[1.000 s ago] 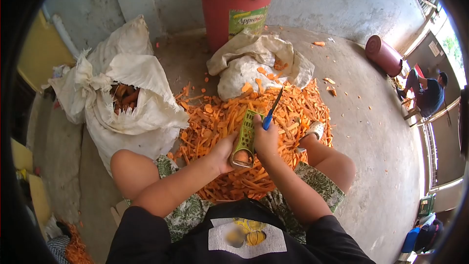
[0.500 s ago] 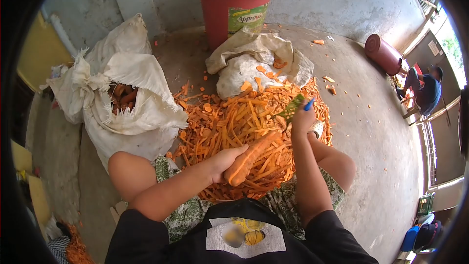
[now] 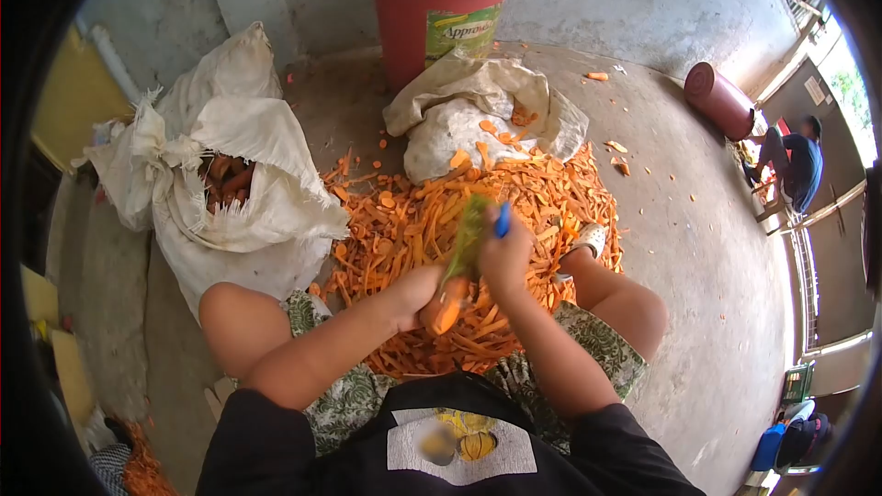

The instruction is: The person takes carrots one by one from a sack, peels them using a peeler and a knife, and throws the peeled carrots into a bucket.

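Observation:
My left hand [image 3: 418,294] is closed around a large peeled carrot [image 3: 450,306], whose thick end points toward me. In my right hand [image 3: 507,262] is a blue-handled knife [image 3: 469,237] with a broad, greenish blade, blurred by motion. The blade lies along the upper part of the carrot and hides much of it. Whether the edge touches the carrot, I cannot tell. Beneath both hands, between my legs, spreads a heap of orange carrot peelings [image 3: 413,248] with some round cut ends among them.
An opened white sack [image 3: 248,262] of unpeeled carrots [image 3: 228,182] stands at left. Behind the heap lies a crumpled sack [image 3: 450,138], with a red bin [image 3: 404,28] against the wall. A maroon bin [image 3: 712,96] lies tipped at right, near a seated person [image 3: 802,165].
My right hand has swung left and toward me, bringing the knife from beyond the carrot onto it. The carrot now points more steeply away from me.

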A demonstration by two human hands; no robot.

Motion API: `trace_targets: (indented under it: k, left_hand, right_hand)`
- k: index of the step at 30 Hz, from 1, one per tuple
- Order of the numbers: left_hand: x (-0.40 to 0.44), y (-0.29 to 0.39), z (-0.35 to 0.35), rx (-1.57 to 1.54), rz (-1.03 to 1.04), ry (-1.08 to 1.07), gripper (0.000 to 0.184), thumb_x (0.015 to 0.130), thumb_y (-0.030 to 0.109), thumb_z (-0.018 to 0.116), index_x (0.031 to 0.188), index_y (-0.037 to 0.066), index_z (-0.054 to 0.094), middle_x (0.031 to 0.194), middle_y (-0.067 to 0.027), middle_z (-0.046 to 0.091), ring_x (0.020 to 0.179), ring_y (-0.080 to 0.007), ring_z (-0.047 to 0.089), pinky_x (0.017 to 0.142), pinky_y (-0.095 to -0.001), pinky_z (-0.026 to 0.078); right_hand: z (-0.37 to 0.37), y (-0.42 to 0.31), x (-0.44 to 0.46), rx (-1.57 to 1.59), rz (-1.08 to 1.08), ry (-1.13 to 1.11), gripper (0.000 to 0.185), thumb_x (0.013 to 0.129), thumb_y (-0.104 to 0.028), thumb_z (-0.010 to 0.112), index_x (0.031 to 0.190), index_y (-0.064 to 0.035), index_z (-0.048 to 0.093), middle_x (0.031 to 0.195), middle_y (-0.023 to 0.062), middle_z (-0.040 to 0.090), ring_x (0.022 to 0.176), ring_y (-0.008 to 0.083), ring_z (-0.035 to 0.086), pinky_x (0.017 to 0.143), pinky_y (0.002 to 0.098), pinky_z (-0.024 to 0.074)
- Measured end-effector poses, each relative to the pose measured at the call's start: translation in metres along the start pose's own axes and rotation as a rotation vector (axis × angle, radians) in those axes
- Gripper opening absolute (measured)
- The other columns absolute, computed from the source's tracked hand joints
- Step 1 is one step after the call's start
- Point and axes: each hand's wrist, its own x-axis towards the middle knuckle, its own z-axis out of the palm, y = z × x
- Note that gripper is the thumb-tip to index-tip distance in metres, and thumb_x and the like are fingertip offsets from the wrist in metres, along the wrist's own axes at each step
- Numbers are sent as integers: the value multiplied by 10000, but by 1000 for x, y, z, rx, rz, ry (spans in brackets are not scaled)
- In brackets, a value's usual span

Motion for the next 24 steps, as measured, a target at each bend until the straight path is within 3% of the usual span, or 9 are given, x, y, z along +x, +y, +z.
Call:
trace_targets:
  k: [3, 5, 7, 8, 9, 11, 13, 18, 24]
  left_hand:
    - [-14, -3, 7, 13, -130, 39, 376, 924, 355, 283, 954, 40, 486, 762, -54, 525, 637, -149, 519, 584, -300, 478]
    - [-16, 1, 7, 44, -133, 17, 415, 921, 394, 271, 970, 39, 479, 798, -64, 510, 681, -157, 523, 587, -302, 479]
    - [-21, 11, 17, 8, -97, 49, 427, 915, 413, 280, 983, 37, 472, 796, -77, 511, 684, -172, 525, 577, -308, 481]
    - [-13, 7, 5, -6, -98, 60, 426, 911, 415, 297, 991, 38, 480, 798, -84, 550, 675, -183, 549, 580, -311, 491]
    - [-9, 5, -1, -10, -97, 58, 426, 911, 415, 297, 991, 38, 480, 798, -84, 550, 675, -183, 549, 580, -311, 491]
    - [-6, 3, -7, -157, -68, -75, 422, 914, 402, 297, 981, 32, 490, 817, -89, 579, 653, -185, 570, 579, -309, 501]
    - [-8, 8, 5, -126, -66, 63, 390, 915, 369, 303, 972, 34, 496, 839, -90, 586, 648, -191, 581, 576, -314, 504]
    - [-3, 1, 3, -122, 41, 45, 324, 912, 307, 325, 954, 31, 490, 789, -84, 563, 629, -195, 555, 552, -305, 485]
    - [-17, 0, 3, 83, -146, -61, 411, 919, 404, 261, 947, 41, 451, 769, -48, 489, 647, -152, 494, 543, -299, 457]
  right_hand:
    - [-24, 55, 61, -91, 31, 282, 233, 862, -189, 458, 754, -2, 545, 652, 167, 557, 566, 321, 526, 521, 391, 394]
    - [-35, 86, 81, -145, -51, 435, 259, 873, -197, 446, 759, 5, 560, 608, 130, 550, 517, 259, 517, 498, 353, 394]
    - [-47, 74, 84, 279, 264, 387, 295, 882, -224, 447, 744, 10, 562, 554, 76, 520, 476, 170, 489, 472, 314, 384]
    - [-40, 70, 79, 316, 142, 378, 325, 884, -249, 453, 696, 0, 543, 525, 21, 486, 456, 105, 453, 443, 281, 362]
    - [-42, 21, 55, 323, 227, 272, 328, 881, -255, 462, 675, -11, 540, 531, 8, 490, 460, 90, 441, 429, 266, 339]
    - [-26, -1, 22, 438, 302, -3, 307, 878, -267, 473, 728, -15, 563, 533, 4, 481, 458, 84, 407, 434, 244, 320]
    - [-13, -25, -12, 388, 211, -120, 303, 881, -251, 473, 678, -26, 479, 521, 6, 449, 477, 101, 379, 455, 275, 330]
    - [-2, -16, -21, 183, 25, -75, 256, 865, -195, 498, 695, -6, 477, 513, 90, 447, 448, 178, 374, 445, 315, 335]
    - [-30, 87, 81, -81, 13, 548, 357, 870, -274, 470, 706, 36, 539, 503, 69, 484, 460, 161, 450, 452, 335, 354]
